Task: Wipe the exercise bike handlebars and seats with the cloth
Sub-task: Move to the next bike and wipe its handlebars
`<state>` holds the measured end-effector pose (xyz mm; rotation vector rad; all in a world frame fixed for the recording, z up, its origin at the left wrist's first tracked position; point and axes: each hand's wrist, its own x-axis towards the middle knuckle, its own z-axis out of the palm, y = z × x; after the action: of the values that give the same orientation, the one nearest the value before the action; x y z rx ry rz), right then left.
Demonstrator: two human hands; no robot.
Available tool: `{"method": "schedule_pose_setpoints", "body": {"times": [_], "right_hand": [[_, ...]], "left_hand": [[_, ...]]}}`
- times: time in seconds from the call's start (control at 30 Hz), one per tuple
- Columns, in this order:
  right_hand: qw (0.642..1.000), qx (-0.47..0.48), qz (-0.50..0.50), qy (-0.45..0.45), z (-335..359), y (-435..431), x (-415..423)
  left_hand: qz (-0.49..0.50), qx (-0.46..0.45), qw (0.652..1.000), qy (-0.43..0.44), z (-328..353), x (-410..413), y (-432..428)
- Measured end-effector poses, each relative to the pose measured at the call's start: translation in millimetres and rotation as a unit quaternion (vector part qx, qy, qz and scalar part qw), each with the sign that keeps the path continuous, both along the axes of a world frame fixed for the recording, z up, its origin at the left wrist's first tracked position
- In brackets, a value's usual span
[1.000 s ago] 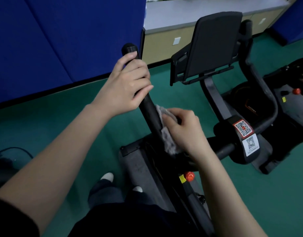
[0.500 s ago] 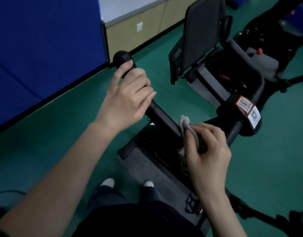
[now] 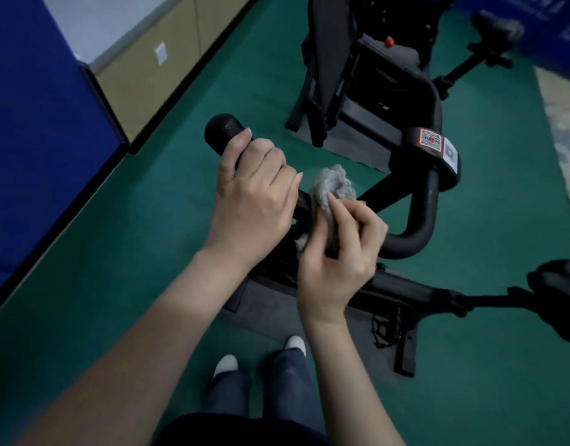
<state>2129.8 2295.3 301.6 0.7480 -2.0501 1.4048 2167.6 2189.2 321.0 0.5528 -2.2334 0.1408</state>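
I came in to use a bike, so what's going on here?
A person is cleaning an exercise bike. Their left hand grips the black handlebar near its rounded end, while the right hand holds a grey cloth bunched around the bar right beside it. No hand is on the saddle at the right edge. A second bike stands behind on the green floor.

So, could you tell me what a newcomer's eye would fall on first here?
The two bare hands at centre frame draw the eye first: the left hand grips the black handlebar near its rounded end, and just beside it the right hand holds a crumpled grey cloth against the same bar. Next come the red and white QR sticker on the bar's clamp to the upper right, and the green floor all around.
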Motion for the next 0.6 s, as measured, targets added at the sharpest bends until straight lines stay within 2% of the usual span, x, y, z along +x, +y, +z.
{"method": "schedule_pose_setpoints", "body": {"times": [0.17,0.3,0.43,0.5,0.6], "right_hand": [[0.996,-0.051,-0.075,-0.022,-6.7,12.1,-4.3],[0.995,-0.082,-0.038,-0.034,-7.5,-11.5,10.6],[0.998,-0.063,-0.018,-0.020,-9.9,-16.6,13.2],[0.998,-0.052,-0.032,-0.008,-13.7,-5.9,8.5],[0.992,-0.088,-0.086,-0.028,-18.2,9.0,-0.3]], "left_hand": [[0.001,0.015,1.000,0.011,-0.8,-3.3,1.6],[-0.004,0.006,1.000,-0.005,-1.1,-2.0,-0.4],[-0.019,-0.002,1.000,-0.025,1.1,2.7,-3.4],[-0.019,-0.003,0.999,-0.035,2.1,4.3,-3.0],[-0.016,0.000,0.999,-0.038,1.7,5.9,-2.0]]}}
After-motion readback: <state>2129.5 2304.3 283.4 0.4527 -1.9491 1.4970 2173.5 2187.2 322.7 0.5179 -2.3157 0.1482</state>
